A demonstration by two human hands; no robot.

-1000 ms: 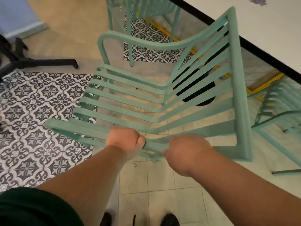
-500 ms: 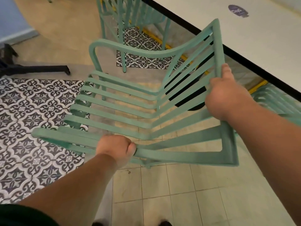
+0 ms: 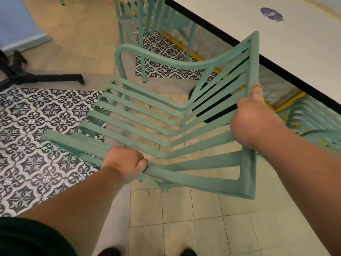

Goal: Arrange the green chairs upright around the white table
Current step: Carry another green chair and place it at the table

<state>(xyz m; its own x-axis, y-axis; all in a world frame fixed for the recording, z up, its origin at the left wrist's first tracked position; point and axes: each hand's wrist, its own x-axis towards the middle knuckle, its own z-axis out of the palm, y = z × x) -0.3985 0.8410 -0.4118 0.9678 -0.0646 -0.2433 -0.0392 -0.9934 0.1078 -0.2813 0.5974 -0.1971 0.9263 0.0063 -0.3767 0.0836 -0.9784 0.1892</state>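
A green slatted chair (image 3: pixel 166 130) is held in front of me, tilted, its back toward the white table (image 3: pixel 276 39) at the upper right. My left hand (image 3: pixel 127 163) is closed around the near armrest rail. My right hand (image 3: pixel 252 121) grips the top bar of the chair's back. A second green chair (image 3: pixel 147 21) stands upright at the table's edge further away. Part of a third green chair (image 3: pixel 313 122) shows under the table edge at the right.
Black legs of a wheeled chair base (image 3: pixel 36 78) lie on the floor at the left. Patterned black-and-white tiles (image 3: pixel 33 126) cover the left floor, plain tiles lie near my feet. A yellow table frame (image 3: pixel 287 104) runs under the tabletop.
My right hand left the near armrest rail and moved up to grip the top bar of the chair's back. My left hand kept its hold. The view shifted toward the table.
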